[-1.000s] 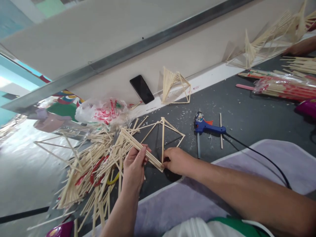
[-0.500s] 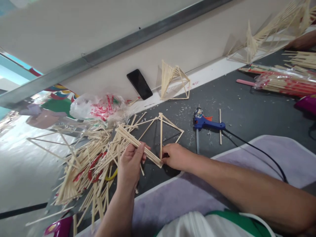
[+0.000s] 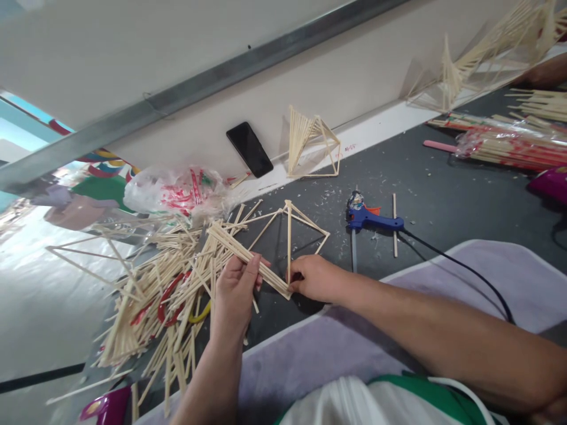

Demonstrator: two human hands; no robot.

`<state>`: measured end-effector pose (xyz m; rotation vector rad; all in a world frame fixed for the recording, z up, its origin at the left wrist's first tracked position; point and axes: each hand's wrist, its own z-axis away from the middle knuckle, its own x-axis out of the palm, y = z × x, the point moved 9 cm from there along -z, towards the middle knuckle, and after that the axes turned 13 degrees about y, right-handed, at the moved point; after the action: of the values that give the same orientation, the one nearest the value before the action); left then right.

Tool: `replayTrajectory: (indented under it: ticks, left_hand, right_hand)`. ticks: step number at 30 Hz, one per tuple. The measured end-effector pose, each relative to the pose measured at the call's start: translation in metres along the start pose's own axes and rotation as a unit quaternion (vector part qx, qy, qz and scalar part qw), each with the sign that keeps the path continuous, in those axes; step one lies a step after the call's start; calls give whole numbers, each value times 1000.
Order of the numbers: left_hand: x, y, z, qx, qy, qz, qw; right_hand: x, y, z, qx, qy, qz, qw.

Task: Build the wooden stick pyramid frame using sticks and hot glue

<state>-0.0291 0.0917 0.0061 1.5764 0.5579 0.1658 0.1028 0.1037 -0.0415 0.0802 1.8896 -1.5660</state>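
Observation:
My left hand is closed round a flat row of pale wooden sticks, thumb on top. These slant down to the right and meet an upright stick at their lower end. At that corner my right hand pinches the stick frame; its fingertips are partly hidden. Behind the hands, thin sticks of the same frame form triangles on the dark table. To the right lies a blue glue gun with an orange trigger, beside a single loose stick.
A heap of loose sticks with red-handled scissors lies at left. A plastic bag, a black phone and a finished-looking stick model stand along the wall. Bagged sticks are at right, near another person's hand.
Both hands keep the same hold on the sticks and frame. The whole view has shifted very slightly; nothing else has visibly moved.

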Motion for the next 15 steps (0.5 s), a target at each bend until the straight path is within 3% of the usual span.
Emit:
replayTrajectory:
  ticks: [4, 9, 15]
  left_hand:
    - [-6, -2, 1, -3, -18, 55, 998]
    - [-16, 0, 2, 2, -19, 126, 992]
    - [-16, 0, 2, 6, -16, 151, 988]
  right_hand:
    - [-4, -18, 12, -54, 24, 86, 995]
    - [-14, -42, 27, -110, 52, 228, 966]
    - [-14, -46, 29, -109, 25, 264, 958]
